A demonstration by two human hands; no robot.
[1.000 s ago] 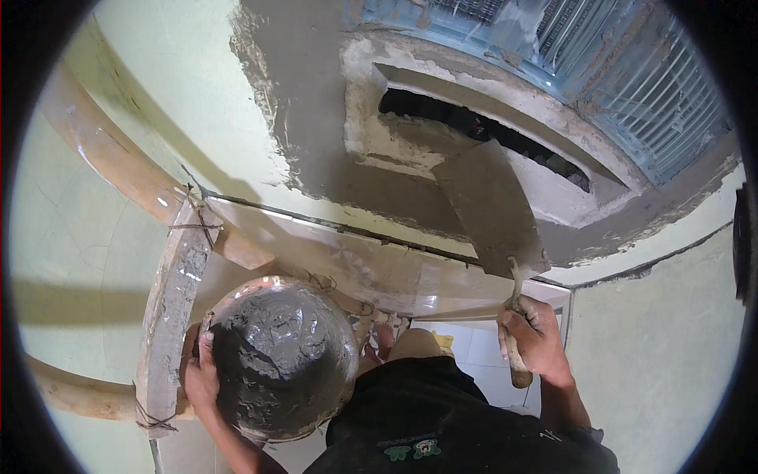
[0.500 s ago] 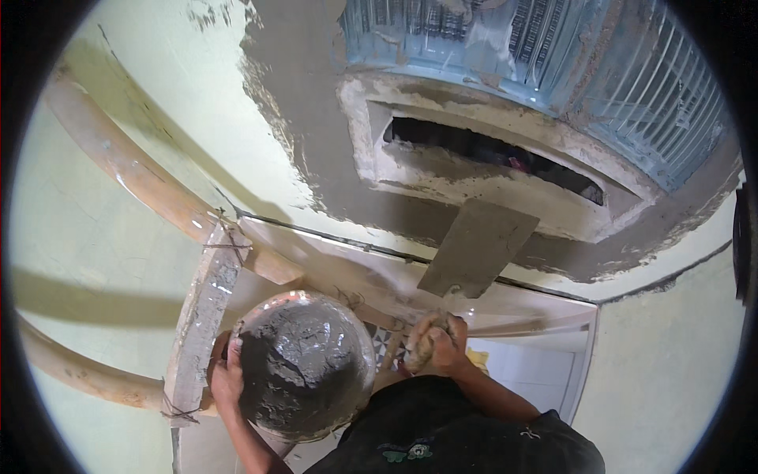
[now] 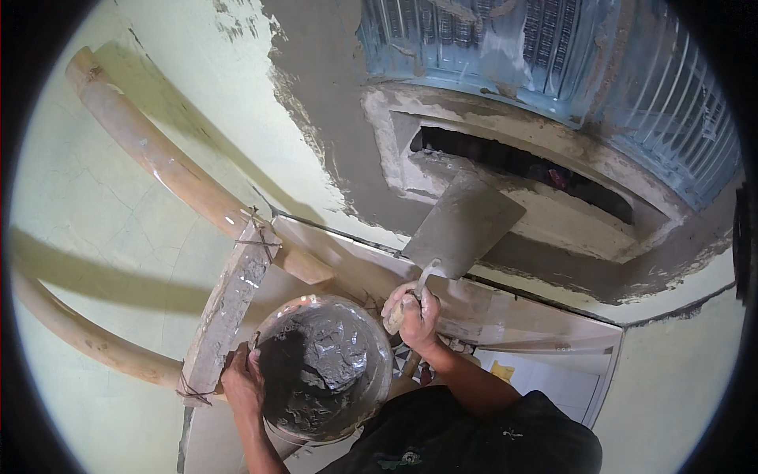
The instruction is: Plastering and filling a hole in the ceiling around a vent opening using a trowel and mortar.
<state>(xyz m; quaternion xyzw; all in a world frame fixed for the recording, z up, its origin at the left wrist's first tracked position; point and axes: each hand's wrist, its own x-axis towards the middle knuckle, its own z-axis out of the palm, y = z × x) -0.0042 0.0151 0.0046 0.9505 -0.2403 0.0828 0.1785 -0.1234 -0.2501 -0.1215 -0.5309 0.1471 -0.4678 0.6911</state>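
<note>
My left hand (image 3: pixel 243 381) grips the left rim of a round bucket (image 3: pixel 381 340) holding wet grey mortar (image 3: pixel 335 355), beside a mortar-smeared batten. My right hand (image 3: pixel 414 317) grasps the handle of a trowel just above and right of the bucket. The broad rectangular trowel blade (image 3: pixel 467 221), coated grey, reaches up to the lower edge of a long slot opening (image 3: pixel 513 162) in the wall. Its tip overlaps that edge; whether it touches cannot be told. The recessed surround (image 3: pixel 576 221) is pale and rough, with fresh grey plaster around it.
Two bamboo poles (image 3: pixel 158 166) are tied to the batten (image 3: pixel 219 324) at my left. Blue-tinted, plaster-smeared glass blocks (image 3: pixel 482 43) sit above the slot. Pale green walls (image 3: pixel 95 229) flank me. A white tiled floor (image 3: pixel 553 383) lies far below, with a yellow object on it.
My right hand has moved left and up towards the bucket, swinging the trowel handle leftward under the slot. My left hand stays on the bucket. The view has shifted, moving the scene rightward.
</note>
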